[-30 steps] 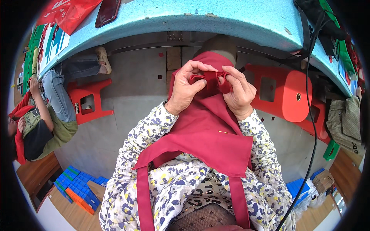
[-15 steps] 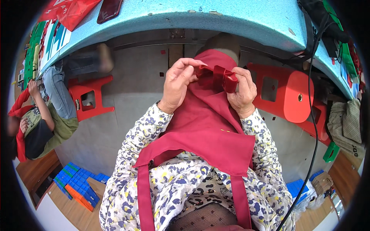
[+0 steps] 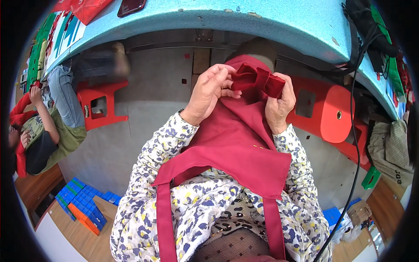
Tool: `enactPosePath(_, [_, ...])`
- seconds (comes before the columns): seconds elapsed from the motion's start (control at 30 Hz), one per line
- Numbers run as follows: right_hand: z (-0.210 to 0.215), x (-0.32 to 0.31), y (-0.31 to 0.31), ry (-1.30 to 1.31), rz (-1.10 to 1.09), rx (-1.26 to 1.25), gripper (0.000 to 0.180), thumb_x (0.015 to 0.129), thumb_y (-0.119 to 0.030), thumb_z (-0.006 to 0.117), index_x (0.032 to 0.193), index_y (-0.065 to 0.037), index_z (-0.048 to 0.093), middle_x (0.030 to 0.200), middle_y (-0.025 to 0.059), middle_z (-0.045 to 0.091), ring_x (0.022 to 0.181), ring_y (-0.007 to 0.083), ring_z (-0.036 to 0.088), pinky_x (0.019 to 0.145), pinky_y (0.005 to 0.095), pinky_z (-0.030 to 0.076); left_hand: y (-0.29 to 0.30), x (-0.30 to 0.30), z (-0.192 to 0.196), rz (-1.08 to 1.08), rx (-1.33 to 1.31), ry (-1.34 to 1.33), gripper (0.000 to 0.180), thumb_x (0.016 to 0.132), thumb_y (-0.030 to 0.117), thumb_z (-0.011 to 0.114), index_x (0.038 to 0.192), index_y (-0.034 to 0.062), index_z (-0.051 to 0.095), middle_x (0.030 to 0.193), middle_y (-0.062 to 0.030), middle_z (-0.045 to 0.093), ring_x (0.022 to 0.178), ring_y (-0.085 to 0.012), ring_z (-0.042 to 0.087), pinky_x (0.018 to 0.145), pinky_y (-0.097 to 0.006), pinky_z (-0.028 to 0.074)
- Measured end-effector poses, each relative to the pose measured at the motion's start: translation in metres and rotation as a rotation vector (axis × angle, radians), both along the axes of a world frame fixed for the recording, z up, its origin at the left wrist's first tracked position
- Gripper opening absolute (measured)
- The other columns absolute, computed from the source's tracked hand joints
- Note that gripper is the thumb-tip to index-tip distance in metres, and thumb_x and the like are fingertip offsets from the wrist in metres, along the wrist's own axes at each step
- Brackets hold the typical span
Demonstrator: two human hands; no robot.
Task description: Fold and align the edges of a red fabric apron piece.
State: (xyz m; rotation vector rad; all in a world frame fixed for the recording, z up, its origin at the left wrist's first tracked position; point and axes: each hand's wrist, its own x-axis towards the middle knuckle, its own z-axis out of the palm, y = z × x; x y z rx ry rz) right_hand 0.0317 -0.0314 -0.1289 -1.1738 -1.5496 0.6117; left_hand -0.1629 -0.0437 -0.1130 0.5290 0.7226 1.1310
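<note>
Over my lap I hold a dark red velvet bow, with a narrow band across its middle and a loop on either side. My right hand grips the bow's right loop between thumb and fingers. At the left loop, my left hand has its thumb and forefinger pinched by the edge, while the other fingers curl beneath. A crimson apron covers my front and lies behind the bow.
Ahead stands a light blue table with a chipped edge, carrying a dark phone and a red bag. A red stool stands right; another red stool and a seated person are left. A black cable hangs at right.
The bow has shifted slightly right and turned, showing more of its left loop. My left fingers have moved below that loop. My right hand keeps its grip.
</note>
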Motion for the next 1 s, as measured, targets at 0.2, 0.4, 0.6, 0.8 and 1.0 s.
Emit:
enactPosePath(0.2, [-0.001,-0.006,0.003,-0.155,-0.055,0.205,0.016,0.078,0.004,0.063,0.094,0.003,0.061,0.094,0.0128,0.062,0.082,0.0246,0.063,0.071,0.0293,0.05,-0.001,0.008,-0.007,0.148,0.024,0.376,0.011,0.09,0.005,0.063,0.098,0.0013,0.057,0.1,-0.0062,0.058,0.069,-0.0085,0.057,0.064,-0.026,0.053])
enactPosePath(0.4, [0.017,-0.009,0.027,-0.201,-0.143,0.221,0.016,0.077,0.003,0.067,0.092,0.003,0.062,0.095,0.014,0.063,0.083,0.0262,0.063,0.072,0.0313,0.051,0.007,0.032,0.019,0.485,0.402,0.65,0.007,0.09,0.001,0.061,0.087,0.0001,0.054,0.098,-0.0106,0.062,0.066,-0.0082,0.057,0.06,-0.022,0.051])
enactPosePath(0.6, [0.048,-0.004,0.04,-0.162,-0.158,0.191,0.016,0.078,0.002,0.068,0.093,0.003,0.062,0.095,0.0135,0.063,0.082,0.0252,0.063,0.071,0.0307,0.051,0.013,0.052,0.053,0.496,0.193,0.222,0.007,0.091,0.002,0.058,0.096,0.0016,0.052,0.106,-0.0167,0.063,0.066,-0.0136,0.059,0.06,-0.022,0.05])
enactPosePath(0.8, [0.048,-0.008,0.036,-0.084,-0.163,0.1,0.014,0.08,0.001,0.067,0.093,0.003,0.063,0.097,0.0128,0.063,0.08,0.0214,0.063,0.069,0.0287,0.051,0.009,0.053,0.055,0.443,-0.221,-0.074,0.009,0.094,0.008,0.057,0.099,0.0037,0.051,0.099,-0.0122,0.063,0.071,-0.0169,0.06,0.059,-0.024,0.048])
enactPosePath(1.0, [0.042,-0.01,0.033,-0.043,-0.155,0.087,0.011,0.083,0.0,0.065,0.093,0.004,0.063,0.098,0.0121,0.063,0.08,0.0192,0.063,0.068,0.0281,0.05,0.003,0.049,0.032,0.317,-0.389,-0.385,0.014,0.095,0.014,0.056,0.104,0.0055,0.053,0.099,-0.004,0.061,0.079,-0.0179,0.058,0.059,-0.027,0.046])
